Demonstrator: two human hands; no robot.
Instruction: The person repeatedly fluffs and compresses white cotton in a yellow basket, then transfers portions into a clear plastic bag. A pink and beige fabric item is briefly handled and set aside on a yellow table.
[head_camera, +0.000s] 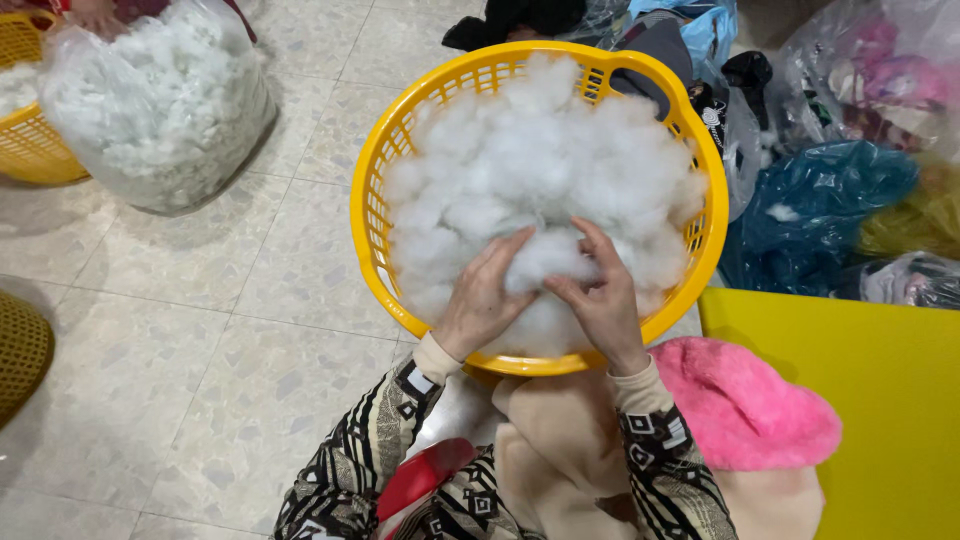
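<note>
A round yellow plastic basket (372, 215) stands on the tiled floor before me, heaped with white fluffy stuffing (530, 160). My left hand (483, 298) and my right hand (602, 300) both reach over the near rim and close on a clump of the stuffing at the front of the heap. On my lap lie a beige fabric piece (555, 440) and a pink fuzzy fabric piece (735, 400), just below the basket's near rim.
A clear plastic bag of white stuffing (160, 100) stands at the far left beside another yellow basket (30, 130). A yellow table (880, 400) sits at right. Bags of cloth, one dark blue (820, 210), pile up at the far right. A woven basket edge (20, 350) shows at left.
</note>
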